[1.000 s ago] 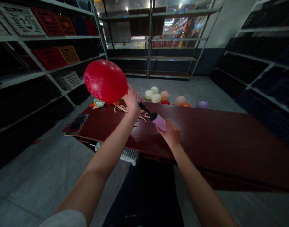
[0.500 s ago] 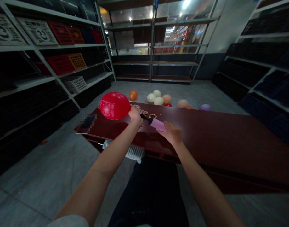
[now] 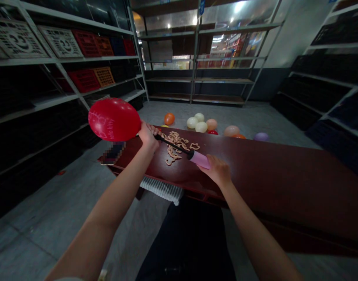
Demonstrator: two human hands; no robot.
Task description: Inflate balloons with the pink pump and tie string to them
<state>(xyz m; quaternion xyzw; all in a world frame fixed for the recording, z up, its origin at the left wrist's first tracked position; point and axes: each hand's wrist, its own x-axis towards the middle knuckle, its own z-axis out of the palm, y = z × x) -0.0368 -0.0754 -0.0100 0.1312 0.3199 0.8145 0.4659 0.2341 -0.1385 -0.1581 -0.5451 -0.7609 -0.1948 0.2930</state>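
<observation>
A red balloon (image 3: 114,120) with pale "hello kitty" print swells out to the left of my left hand (image 3: 148,136). That hand is closed around the balloon's neck, where the black end of a hand pump meets it; the nozzle itself is hidden by my fingers. My right hand (image 3: 217,170) grips the pink barrel of the balloon pump (image 3: 200,159). A long black rod shows between the barrel and my left hand. Below and behind the rod, a loose heap of beige, curled strips (image 3: 174,142), perhaps uninflated balloons, lies on the dark red table (image 3: 269,179).
A blurred phone-like object (image 3: 114,152) lies at the table's left end. Past the far edge are white balloons (image 3: 201,127), an orange balloon (image 3: 169,118) and a purple balloon (image 3: 261,136). Grey corrugated material (image 3: 163,189) sticks out under the near edge. Shelves with crates (image 3: 62,42) stand around.
My left hand has moved left with the red balloon, away from my right hand. The black rod now shows at length, and more of the beige heap is uncovered. The view has shifted slightly.
</observation>
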